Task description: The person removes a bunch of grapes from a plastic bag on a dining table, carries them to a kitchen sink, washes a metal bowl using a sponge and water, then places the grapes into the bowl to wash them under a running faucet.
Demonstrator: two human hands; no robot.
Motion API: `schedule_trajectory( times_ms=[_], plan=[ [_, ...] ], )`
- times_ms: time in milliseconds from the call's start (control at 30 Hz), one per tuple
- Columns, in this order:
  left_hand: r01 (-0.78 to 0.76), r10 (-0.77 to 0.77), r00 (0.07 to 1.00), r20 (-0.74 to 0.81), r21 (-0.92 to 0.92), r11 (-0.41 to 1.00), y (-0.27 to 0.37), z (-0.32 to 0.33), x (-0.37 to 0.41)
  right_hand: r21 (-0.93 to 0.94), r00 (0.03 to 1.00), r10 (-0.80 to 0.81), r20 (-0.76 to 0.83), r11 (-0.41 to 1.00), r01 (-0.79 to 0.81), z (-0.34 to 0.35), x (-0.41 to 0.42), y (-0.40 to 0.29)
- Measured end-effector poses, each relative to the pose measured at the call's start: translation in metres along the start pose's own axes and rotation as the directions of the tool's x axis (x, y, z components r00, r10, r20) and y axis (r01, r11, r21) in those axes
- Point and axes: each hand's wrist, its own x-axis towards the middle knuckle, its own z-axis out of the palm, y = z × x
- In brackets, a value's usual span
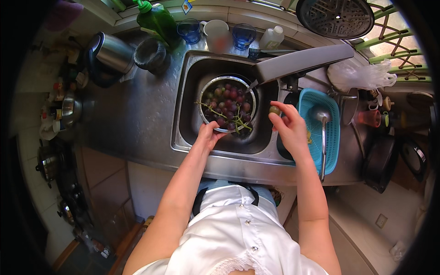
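Note:
A round metal bowl stands in the steel sink, filled with dark red grapes. A green grape stem lies across them and over the bowl's near rim. My left hand grips that near rim. Above the sink's right side, my right hand pinches a single greenish grape between thumb and fingertips. Close beyond it, to the right, is a turquoise plastic basket with a metal ladle and small yellowish pieces. The faucet reaches over the bowl's upper right edge.
Behind the sink stand a green pump bottle, blue glasses, a white mug and a white bottle. A stone mortar and a steel kettle are on the left. A plastic bag lies at the right.

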Motion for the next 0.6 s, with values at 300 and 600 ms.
schedule_trajectory(
  times_ms=[300,600],
  plan=[
    [-0.020,0.021,1.000,-0.007,0.007,1.000,0.000,-0.003,0.001,0.630,0.816,-0.065,0.574,0.672,-0.389,-0.038,-0.074,-0.126],
    [-0.023,0.023,0.999,0.024,-0.017,1.000,0.000,-0.007,0.001,0.499,0.445,-0.268,0.854,0.184,-0.847,-0.025,-0.073,-0.173]
  ],
)
